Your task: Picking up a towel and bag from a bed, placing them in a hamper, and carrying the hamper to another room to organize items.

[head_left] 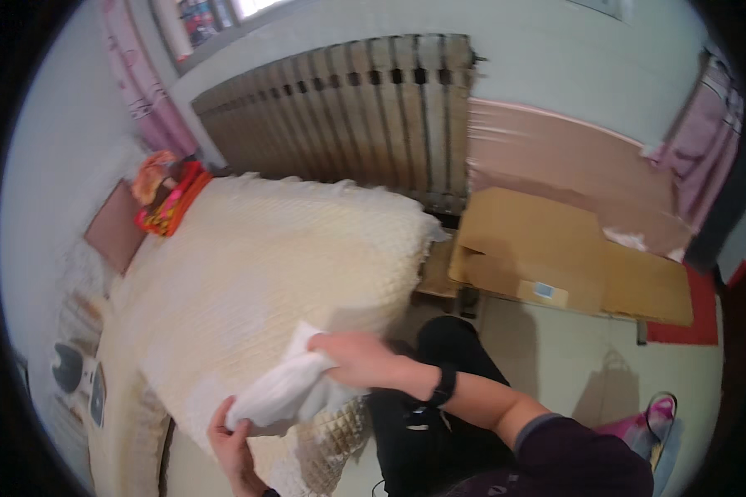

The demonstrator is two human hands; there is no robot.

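Observation:
A white cloth, somewhat blurred, is stretched between my two hands above a quilted cream cover with a ruffled edge. My left hand pinches its lower left end between thumb and fingers. At the upper right end, my right hand is closed on the cloth, with a black band on that wrist. Folded red, orange and patterned fabric lies at the far left corner of the cover.
A metal radiator stands along the wall behind the cover. Flattened cardboard rests on a low support at the right, near a red mat. A pink bag is on the floor at lower right. Pink curtains hang by the window.

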